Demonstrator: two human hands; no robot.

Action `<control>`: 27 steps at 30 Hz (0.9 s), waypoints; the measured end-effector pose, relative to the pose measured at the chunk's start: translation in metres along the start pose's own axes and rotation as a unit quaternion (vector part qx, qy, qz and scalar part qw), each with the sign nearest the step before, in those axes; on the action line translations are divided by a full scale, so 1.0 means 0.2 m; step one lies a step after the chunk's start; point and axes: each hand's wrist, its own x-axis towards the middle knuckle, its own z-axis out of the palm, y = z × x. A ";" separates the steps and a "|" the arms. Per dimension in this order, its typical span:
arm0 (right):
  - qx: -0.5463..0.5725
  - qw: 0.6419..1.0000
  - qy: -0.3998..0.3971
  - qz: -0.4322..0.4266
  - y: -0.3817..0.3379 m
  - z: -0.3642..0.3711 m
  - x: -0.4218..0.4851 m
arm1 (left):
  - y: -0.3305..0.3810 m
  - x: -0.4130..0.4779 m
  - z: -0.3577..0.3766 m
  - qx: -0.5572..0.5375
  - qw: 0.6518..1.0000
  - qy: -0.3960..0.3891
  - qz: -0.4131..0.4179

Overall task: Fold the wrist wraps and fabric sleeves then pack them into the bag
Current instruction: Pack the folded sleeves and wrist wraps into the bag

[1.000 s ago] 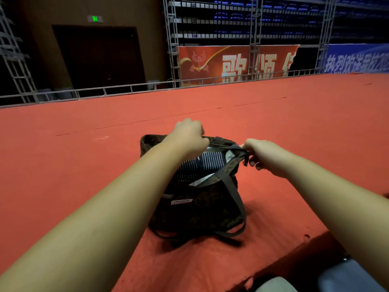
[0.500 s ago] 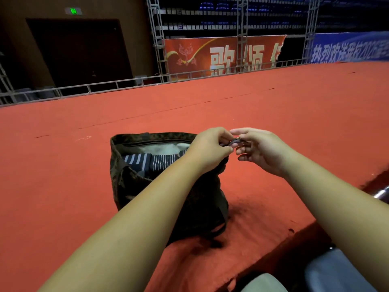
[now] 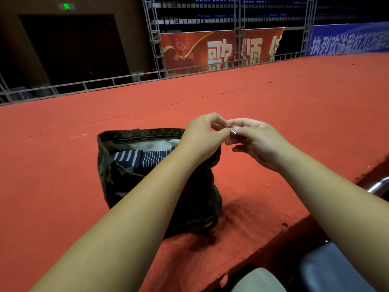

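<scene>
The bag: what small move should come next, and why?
Probably draw the metal piece, likely a zip pull, along the open bag top. The left hand and right hand pinch it at the right end; striped cloth already lies inside.

The bag (image 3: pixel 130 186) left of centre is matt woven cloth, dark and mottled, limp and creased along its sides. Inside its mouth the striped cloth (image 3: pixel 147 158) looks like a soft ribbed knit, with a pale, slightly fuzzy lining (image 3: pixel 155 144) behind it. At the centre of the frame the small tab (image 3: pixel 232 132) is smooth metal with a dull gleam. The red carpet (image 3: pixel 294 102) filling the middle is matt, felt-like and rough, frayed along its lower right edge. The truss (image 3: pixel 153 34) at the top is grey, unpolished metal; the tube (image 3: pixel 379 186) at the right edge is bright, glossy metal.
</scene>
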 end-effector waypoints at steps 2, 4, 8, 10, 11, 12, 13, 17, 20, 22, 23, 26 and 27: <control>-0.016 1.000 0.006 -0.007 0.00 0.01 0.00 | 0.00 0.00 0.00 0.018 1.000 0.002 0.014; -0.015 1.000 0.016 -0.004 -0.01 0.01 0.00 | 0.01 0.01 -0.01 0.038 0.999 0.000 0.020; -0.033 0.999 -0.002 -0.006 -0.04 0.02 -0.01 | 0.02 0.02 -0.02 0.029 0.999 0.008 0.010; -0.043 0.999 -0.001 -0.014 -0.05 0.02 -0.02 | 0.04 0.01 -0.05 -0.023 0.999 -0.002 -0.025; -0.046 0.999 0.001 -0.018 -0.06 0.02 -0.02 | 0.04 0.01 -0.06 -0.046 0.998 -0.012 -0.041; -0.053 0.998 0.004 -0.021 -0.07 0.02 -0.02 | 0.03 0.01 -0.07 -0.064 0.996 -0.023 -0.054; -0.066 0.998 0.005 -0.024 -0.08 0.02 -0.02 | 0.03 0.01 -0.08 -0.082 0.994 -0.032 -0.062; -0.129 0.991 -0.007 -0.028 -0.12 0.04 -0.04 | 0.03 0.01 -0.12 -0.109 0.989 -0.042 -0.086; -0.145 0.989 -0.003 -0.025 -0.14 0.07 -0.04 | 0.06 0.02 -0.14 -0.106 0.986 -0.037 -0.122; -0.159 0.987 0.003 -0.025 -0.15 0.08 -0.04 | 0.07 0.03 -0.15 -0.078 0.987 -0.059 -0.127; -0.168 0.985 0.006 -0.026 -0.15 0.08 -0.04 | 0.07 0.03 -0.15 -0.067 0.987 -0.079 -0.119; -0.182 0.983 0.003 -0.029 -0.16 0.07 -0.04 | 0.08 0.04 -0.16 -0.060 0.989 -0.085 -0.106; -0.180 0.983 -0.002 -0.027 -0.17 0.06 -0.05 | 0.09 0.04 -0.16 -0.058 0.990 -0.075 -0.106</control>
